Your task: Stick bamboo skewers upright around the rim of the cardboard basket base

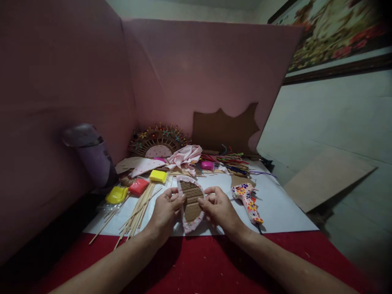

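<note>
A half-round piece of corrugated cardboard point(192, 201) is held upright between my two hands, its bare brown side facing me. Pale pink fabric wraps over its edge all the way round. My left hand point(165, 210) pinches the straight edge, thumb on the cardboard face. On the curved edge, my right hand point(219, 208) grips with thumb in front and fingers behind. A flower-patterned glue gun point(248, 202) lies just right of my right hand. Thin wooden sticks point(141, 210) are spread to the left of my left hand.
Yellow point(158, 176) and red clay packets point(139, 186) lie left, near a purple cup point(94, 161). Behind are crumpled pink fabric point(186, 157), a decorated cardboard fan point(159, 141), coloured cords point(225, 157) and a jagged cardboard sheet point(225, 128). Pink panels point(208, 69) stand at the back and left.
</note>
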